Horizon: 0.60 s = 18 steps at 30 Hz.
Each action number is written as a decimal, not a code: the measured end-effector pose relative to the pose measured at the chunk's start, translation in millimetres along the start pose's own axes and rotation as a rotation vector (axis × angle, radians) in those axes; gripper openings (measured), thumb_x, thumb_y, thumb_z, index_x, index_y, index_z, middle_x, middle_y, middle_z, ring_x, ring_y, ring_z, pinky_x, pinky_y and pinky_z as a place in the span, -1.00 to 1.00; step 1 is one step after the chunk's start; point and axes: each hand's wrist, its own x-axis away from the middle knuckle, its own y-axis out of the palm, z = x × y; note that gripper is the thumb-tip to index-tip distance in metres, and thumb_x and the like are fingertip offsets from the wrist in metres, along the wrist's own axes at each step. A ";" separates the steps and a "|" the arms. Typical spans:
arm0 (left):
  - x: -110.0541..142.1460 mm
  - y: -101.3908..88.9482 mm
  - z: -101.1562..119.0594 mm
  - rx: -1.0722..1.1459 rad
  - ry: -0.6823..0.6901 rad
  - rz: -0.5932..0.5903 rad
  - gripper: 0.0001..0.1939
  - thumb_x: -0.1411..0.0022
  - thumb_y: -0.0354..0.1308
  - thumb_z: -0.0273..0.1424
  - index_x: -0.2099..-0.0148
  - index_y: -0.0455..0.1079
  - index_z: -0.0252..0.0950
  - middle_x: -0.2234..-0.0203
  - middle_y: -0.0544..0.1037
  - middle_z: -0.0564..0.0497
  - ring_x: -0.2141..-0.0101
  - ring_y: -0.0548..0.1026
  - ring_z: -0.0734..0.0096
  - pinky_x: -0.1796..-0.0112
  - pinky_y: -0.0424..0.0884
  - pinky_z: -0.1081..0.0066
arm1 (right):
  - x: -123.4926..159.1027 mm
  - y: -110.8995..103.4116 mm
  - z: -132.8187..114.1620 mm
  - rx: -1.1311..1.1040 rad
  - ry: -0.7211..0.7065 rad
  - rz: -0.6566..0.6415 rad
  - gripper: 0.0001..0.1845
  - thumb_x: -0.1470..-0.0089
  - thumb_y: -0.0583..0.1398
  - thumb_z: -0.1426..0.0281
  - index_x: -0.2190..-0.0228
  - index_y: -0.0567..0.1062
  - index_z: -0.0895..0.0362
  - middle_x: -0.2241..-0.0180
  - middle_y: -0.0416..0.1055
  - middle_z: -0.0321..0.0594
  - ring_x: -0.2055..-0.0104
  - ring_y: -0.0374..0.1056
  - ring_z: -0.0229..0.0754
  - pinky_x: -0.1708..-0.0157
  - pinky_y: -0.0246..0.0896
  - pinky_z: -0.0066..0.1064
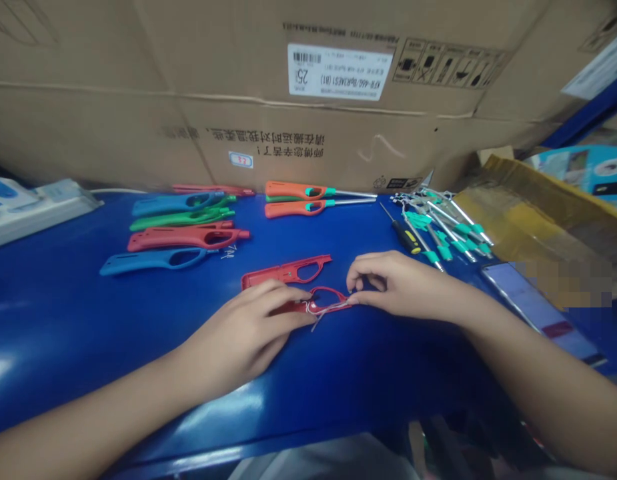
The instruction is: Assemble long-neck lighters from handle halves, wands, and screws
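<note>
My left hand (261,323) is closed around the handle end of a red lighter casing half (333,293), covering most of that end. A thin pale wire (322,311) runs along the casing, below its oval trigger opening. The fingertips of my right hand (388,283) pinch the narrow front end; whether they also grip the wire I cannot make out. Just behind lies another red casing half (288,272), its hollow inside facing up. Both hands rest low over the blue table (308,393).
At the left lie blue, green and red lighter casings (188,237). Orange lighters with metal tubes (301,200) lie at the back. On the right are a screwdriver (407,237), metal tubes with green parts (451,230) and a phone (543,313). Large cardboard (188,80) stands behind.
</note>
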 end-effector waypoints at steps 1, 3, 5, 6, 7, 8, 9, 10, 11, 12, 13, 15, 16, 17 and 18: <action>-0.1 0.0 -0.1 -0.004 -0.001 0.001 -0.61 -0.45 0.00 -0.53 -0.18 0.46 -0.10 -0.14 0.50 -0.07 -0.09 0.47 0.16 -0.06 0.49 0.13 | -0.4 -1.2 1.3 -0.013 0.000 0.014 -0.88 -0.15 0.33 0.32 0.33 0.56 0.12 0.37 0.49 -0.30 0.43 0.23 -0.31 0.40 0.10 -0.46; -0.2 -0.2 0.0 -0.007 -0.006 -0.002 -0.61 -0.45 0.00 -0.53 -0.18 0.47 -0.09 -0.14 0.50 -0.06 -0.09 0.47 0.16 -0.05 0.49 0.13 | -1.8 -6.1 7.3 -0.026 0.080 0.088 -0.79 -0.17 0.29 0.22 0.33 0.57 0.11 0.42 0.48 -0.29 0.45 0.25 -0.29 0.43 0.11 -0.45; -0.2 -1.1 0.5 -0.005 -0.010 -0.010 -0.61 -0.44 0.00 -0.53 -0.15 0.48 -0.08 -0.15 0.49 -0.05 -0.10 0.46 0.16 -0.06 0.49 0.13 | -3.2 -15.7 19.3 0.058 0.230 0.237 -0.70 -0.20 0.23 0.14 0.36 0.57 0.11 0.48 0.46 -0.27 0.48 0.28 -0.25 0.44 0.11 -0.41; -0.1 -1.6 0.9 -0.003 -0.011 -0.016 -0.62 -0.44 0.00 -0.53 -0.14 0.49 -0.08 -0.15 0.49 -0.05 -0.11 0.45 0.15 -0.07 0.48 0.14 | -3.6 -22.1 27.9 0.160 0.299 0.315 -0.71 -0.21 0.21 0.15 0.35 0.58 0.10 0.46 0.48 -0.26 0.47 0.30 -0.22 0.42 0.13 -0.39; -0.1 -2.2 1.3 -0.001 -0.013 -0.021 -0.62 -0.43 0.00 -0.53 -0.13 0.49 -0.09 -0.16 0.48 -0.05 -0.12 0.45 0.15 -0.07 0.48 0.14 | -3.7 -29.0 38.3 0.281 0.370 0.379 -0.75 -0.21 0.20 0.20 0.32 0.58 0.08 0.42 0.50 -0.24 0.43 0.33 -0.19 0.38 0.17 -0.37; -0.1 -2.8 1.8 0.001 -0.016 -0.027 -0.61 -0.43 -0.01 -0.54 -0.13 0.49 -0.09 -0.16 0.48 -0.05 -0.12 0.44 0.15 -0.08 0.47 0.14 | -3.4 -36.2 50.1 0.397 0.447 0.449 -0.80 -0.20 0.19 0.25 0.30 0.58 0.07 0.37 0.52 -0.23 0.38 0.37 -0.16 0.33 0.20 -0.36; -0.2 -3.4 2.3 0.001 -0.017 -0.031 -0.61 -0.42 -0.01 -0.54 -0.13 0.49 -0.09 -0.17 0.47 -0.05 -0.13 0.44 0.15 -0.08 0.47 0.14 | -2.7 -43.0 62.8 0.443 0.499 0.490 -0.83 -0.17 0.19 0.32 0.28 0.58 0.08 0.30 0.53 -0.17 0.32 0.40 -0.10 0.27 0.22 -0.32; -0.3 -3.9 2.9 0.000 -0.018 -0.033 -0.60 -0.42 -0.01 -0.54 -0.13 0.49 -0.09 -0.17 0.47 -0.05 -0.12 0.44 0.15 -0.08 0.47 0.14 | -1.9 -48.9 75.6 0.469 0.536 0.518 -0.83 -0.13 0.19 0.37 0.28 0.58 0.11 0.23 0.53 -0.10 0.25 0.42 -0.04 0.23 0.23 -0.27; -0.4 -4.3 3.5 -0.001 -0.017 -0.034 -0.60 -0.41 -0.01 -0.55 -0.14 0.49 -0.10 -0.17 0.47 -0.05 -0.12 0.44 0.15 -0.08 0.47 0.14 | -0.9 -53.7 88.1 0.488 0.575 0.537 -0.83 -0.09 0.19 0.41 0.28 0.58 0.13 0.19 0.52 -0.04 0.20 0.42 0.02 0.20 0.24 -0.24; -0.4 -4.6 4.2 -0.004 -0.018 -0.034 -0.61 -0.42 -0.01 -0.54 -0.14 0.48 -0.10 -0.17 0.47 -0.05 -0.12 0.44 0.15 -0.08 0.47 0.13 | 0.0 -57.1 99.4 0.501 0.606 0.548 -0.80 -0.04 0.20 0.45 0.26 0.59 0.14 0.17 0.51 -0.01 0.16 0.42 0.06 0.18 0.25 -0.21; -0.3 -4.9 4.9 -0.006 -0.016 -0.035 -0.62 -0.42 0.00 -0.53 -0.14 0.48 -0.10 -0.16 0.47 -0.05 -0.11 0.44 0.15 -0.08 0.46 0.13 | 0.8 -59.2 109.1 0.511 0.631 0.558 -0.76 -0.01 0.20 0.47 0.24 0.58 0.13 0.17 0.49 0.00 0.15 0.42 0.07 0.17 0.26 -0.20; 0.1 -5.1 6.3 -0.010 -0.018 -0.033 -0.64 -0.44 0.01 -0.51 -0.14 0.48 -0.11 -0.15 0.47 -0.05 -0.11 0.44 0.15 -0.07 0.46 0.13 | 1.4 -60.0 123.0 0.522 0.655 0.566 -0.76 -0.01 0.22 0.45 0.22 0.57 0.11 0.21 0.48 -0.05 0.15 0.41 0.07 0.17 0.27 -0.20; 0.3 -5.0 7.0 -0.010 -0.016 -0.033 -0.66 -0.45 0.01 -0.49 -0.13 0.48 -0.11 -0.14 0.48 -0.05 -0.10 0.44 0.15 -0.07 0.46 0.13 | 1.3 -59.4 127.3 0.527 0.662 0.573 -0.76 -0.01 0.22 0.44 0.22 0.56 0.10 0.22 0.47 -0.07 0.15 0.41 0.06 0.18 0.28 -0.21; 0.5 -4.8 7.6 -0.014 -0.023 -0.027 -0.68 -0.46 0.02 -0.47 -0.12 0.48 -0.12 -0.13 0.49 -0.05 -0.10 0.44 0.15 -0.06 0.45 0.13 | 1.0 -58.6 130.1 0.531 0.666 0.577 -0.78 -0.01 0.23 0.44 0.23 0.55 0.09 0.23 0.47 -0.09 0.16 0.40 0.04 0.18 0.28 -0.22; 0.6 -4.5 8.0 -0.016 -0.024 -0.023 -0.70 -0.46 0.02 -0.46 -0.11 0.49 -0.12 -0.12 0.49 -0.05 -0.08 0.45 0.15 -0.05 0.45 0.13 | 0.5 -57.9 131.9 0.534 0.670 0.580 -0.81 -0.02 0.23 0.44 0.26 0.54 0.09 0.24 0.46 -0.09 0.17 0.40 0.03 0.19 0.27 -0.23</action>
